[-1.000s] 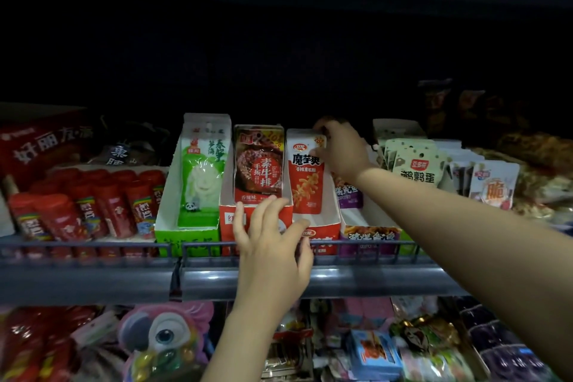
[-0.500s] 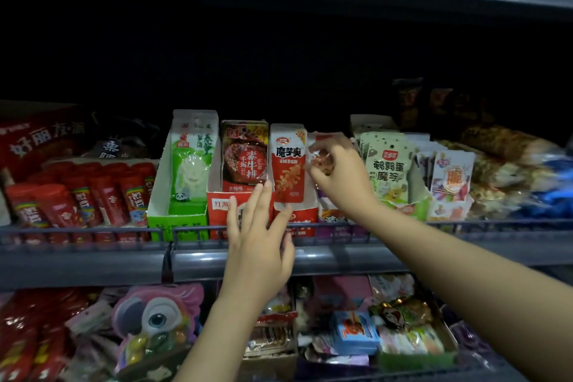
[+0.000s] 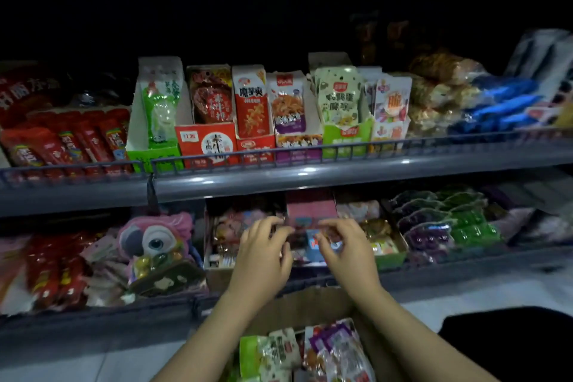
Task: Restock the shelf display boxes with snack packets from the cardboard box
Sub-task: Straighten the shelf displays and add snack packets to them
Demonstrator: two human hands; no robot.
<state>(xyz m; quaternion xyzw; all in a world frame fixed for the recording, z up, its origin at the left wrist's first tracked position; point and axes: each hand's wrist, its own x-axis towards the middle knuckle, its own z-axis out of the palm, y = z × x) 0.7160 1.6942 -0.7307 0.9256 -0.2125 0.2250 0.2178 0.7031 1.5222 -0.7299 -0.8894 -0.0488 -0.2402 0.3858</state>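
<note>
We hold our left hand [image 3: 263,253] and right hand [image 3: 347,253] side by side in front of the lower shelf [image 3: 93,316], fingers loosely curled, gripping nothing that we can make out. Just below our wrists sits the cardboard box [image 3: 310,307], open, with snack packets [image 3: 310,353] piled inside. On the upper shelf [image 3: 279,177] the display boxes [image 3: 207,143] stand in a row behind the wire rail, packets upright in them: green, red, orange, purple. A pink toy bird [image 3: 155,236] lies on the lower shelf, left of our hands.
</note>
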